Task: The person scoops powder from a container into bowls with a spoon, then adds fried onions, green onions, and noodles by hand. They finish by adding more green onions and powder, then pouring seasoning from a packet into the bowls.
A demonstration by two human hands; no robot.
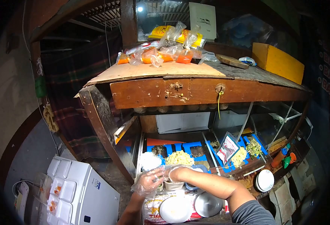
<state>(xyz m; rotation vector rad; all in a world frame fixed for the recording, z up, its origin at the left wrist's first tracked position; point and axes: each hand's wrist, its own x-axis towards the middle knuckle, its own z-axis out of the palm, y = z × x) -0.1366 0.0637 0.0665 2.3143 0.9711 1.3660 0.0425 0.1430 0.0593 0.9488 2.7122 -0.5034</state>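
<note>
Both hands are working close together above a small tub point(174, 185), at the front edge of the food case. The right hand point(178, 174) wears clear thin plastic, and its fingers go down toward the mouth of the tub; I judge that it is reaching inside. What these fingers hold, if anything, I cannot tell. The left hand point(151, 181) is also in loose clear plastic, beside the tub, with its fingers partly bent toward the right hand. It is not flat; whether it pinches the plastic or the rim, I cannot tell.

The tub is between the yellow noodles point(179, 158) behind and the white plate point(175, 210) in front. The white noodles point(150, 161) are behind the left hand, and a round metal dish point(208, 204) is beside the plate.

In my judgement, any lift from here calls for closed fingertips, a steady tub, and care that the loose plastic does not catch the rim.
</note>
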